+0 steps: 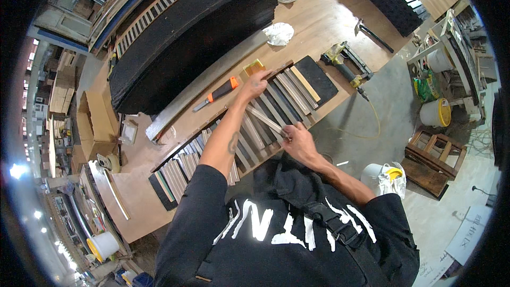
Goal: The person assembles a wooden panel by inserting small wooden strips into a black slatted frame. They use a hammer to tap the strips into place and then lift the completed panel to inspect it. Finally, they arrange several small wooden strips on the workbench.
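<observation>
My right hand [298,141] is closed around the near end of a thin grey slat [267,121], which lies aslant over a row of other slats. My left hand [254,86] reaches across to the far edge of the row, one finger stretched along the wooden rail [288,66] there. A small yellow piece [254,67] lies just beyond it. Grey and wood-toned slats [289,93] stand side by side on a black backing panel [317,77], whose bare ends show. A knife-like tool with an orange and black handle [223,90] rests left of my left hand.
A tall stack of black panels [196,37] fills the table's far left. A yellow nail gun [348,64] with a hose lies at the table's right edge. White crumpled bags [279,34] sit beyond the slats. Buckets [435,112] and a wooden frame [434,162] stand on the right.
</observation>
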A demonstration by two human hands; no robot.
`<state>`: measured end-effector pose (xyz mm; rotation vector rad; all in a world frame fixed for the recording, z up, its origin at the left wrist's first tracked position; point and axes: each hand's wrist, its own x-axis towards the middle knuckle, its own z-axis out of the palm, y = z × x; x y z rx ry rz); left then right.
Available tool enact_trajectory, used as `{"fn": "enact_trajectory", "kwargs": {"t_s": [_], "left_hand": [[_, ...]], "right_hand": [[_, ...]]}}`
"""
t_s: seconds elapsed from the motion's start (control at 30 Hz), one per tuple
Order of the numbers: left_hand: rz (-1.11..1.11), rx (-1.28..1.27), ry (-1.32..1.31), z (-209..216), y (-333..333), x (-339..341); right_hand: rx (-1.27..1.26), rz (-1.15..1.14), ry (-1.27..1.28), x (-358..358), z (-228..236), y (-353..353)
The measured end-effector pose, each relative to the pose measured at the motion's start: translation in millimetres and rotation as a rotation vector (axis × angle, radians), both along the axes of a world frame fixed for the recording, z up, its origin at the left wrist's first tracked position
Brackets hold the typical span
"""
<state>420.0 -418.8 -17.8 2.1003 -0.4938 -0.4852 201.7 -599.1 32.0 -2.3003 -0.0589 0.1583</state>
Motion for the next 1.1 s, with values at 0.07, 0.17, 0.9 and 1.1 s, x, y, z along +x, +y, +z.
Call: {"fn": "enact_trajectory", "kwargs": {"t_s": [0.07, 0.17, 0.9, 1.1], "left_hand": [[0.018, 0.002, 0.035, 12.6, -1.6, -7.3], [0.038, 0.000, 0.065, 17.2, -4.8, -10.6], [0.131, 0.043, -0.057, -11.9, -1.5, -18.9], [0.084, 0.021, -0.065, -1.0, -1.6, -18.1]], "right_hand": [[0.039, -0.055, -0.140, -9.1, -14.2, -26.4], [0.009, -0.122, -0.167, -16.5, -29.5, -50.4], [0.083, -0.173, -0.241, 0.2, -42.4, -50.5], [0.000, -0.101, -0.245, 4.0, -47.6, -56.2]]}}
